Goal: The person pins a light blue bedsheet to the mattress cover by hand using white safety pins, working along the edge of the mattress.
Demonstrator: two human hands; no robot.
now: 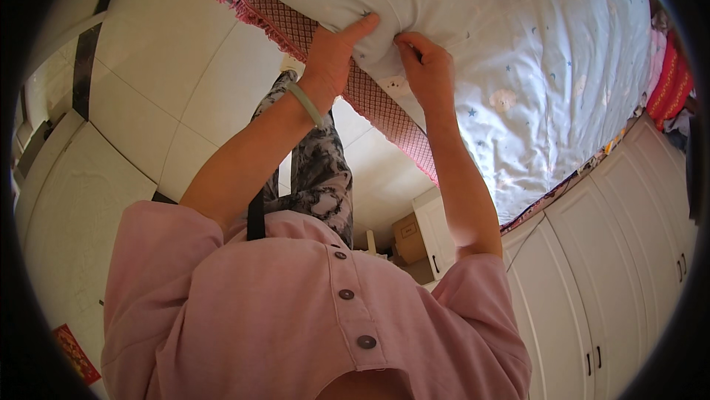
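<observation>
A pale blue quilt (pixel 547 37) printed with stars, moons and small animal faces lies over the bed, its near edge under my hands. My left hand (pixel 334 56) is closed on that edge, thumb on top and the other fingers hidden by the cloth. Just to the right, my right hand (pixel 429 71) pinches a fold of the same quilt between thumb and fingertips. Beneath the quilt shows a dark red patterned bedspread (pixel 292 26) with a pink fringe, hanging at the bed's side.
White cupboards (pixel 592 274) with dark handles line the right side. A red cloth bundle (pixel 671 78) lies past the quilt's far right. A cardboard box (pixel 409 237) sits low beside a white cabinet. Pale tiles (pixel 148 52) cover the floor at left.
</observation>
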